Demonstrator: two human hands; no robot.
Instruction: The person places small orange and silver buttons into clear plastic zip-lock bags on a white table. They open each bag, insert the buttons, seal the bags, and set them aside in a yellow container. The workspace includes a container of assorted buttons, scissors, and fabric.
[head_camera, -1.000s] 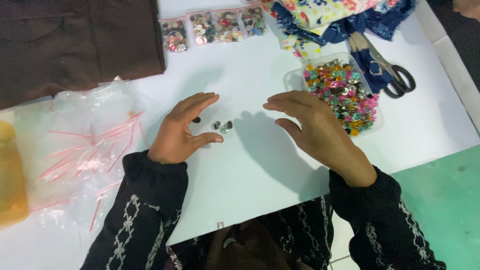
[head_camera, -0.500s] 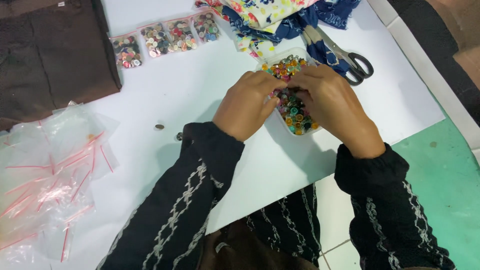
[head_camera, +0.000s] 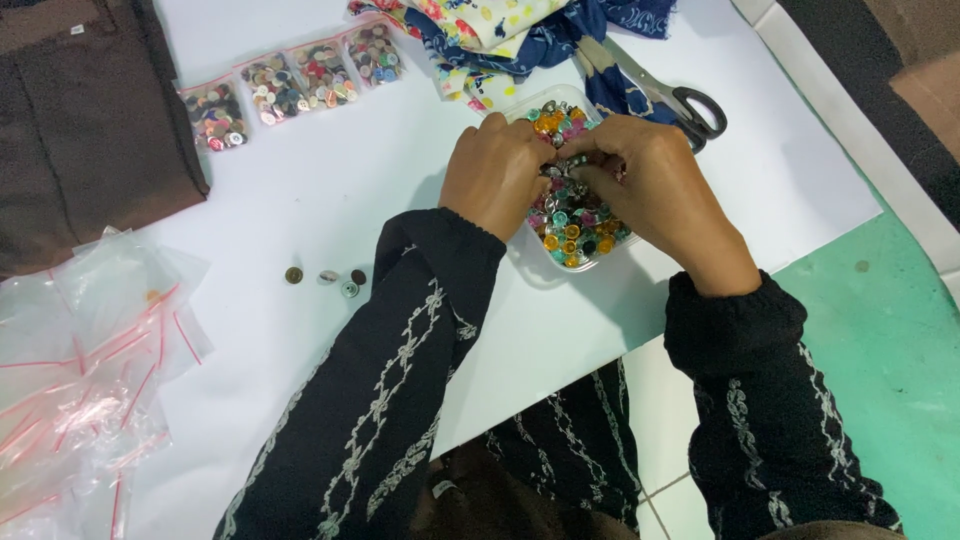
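Note:
Both hands are inside a clear plastic tray full of small coloured snap buttons on a white table. My left hand and my right hand meet fingertip to fingertip over the pile, fingers curled down into the buttons. What they pinch is hidden by the fingers. Several loose buttons lie on the table to the left of my left sleeve.
Several small bags of buttons sit in a row at the back. Scissors and patterned fabric lie behind the tray. Brown cloth covers the far left, with empty red-striped zip bags at the near left.
A second ago both hands were by the loose buttons at the table's middle. They moved right to the tray and now dig into the coloured buttons; the camera view has shifted.

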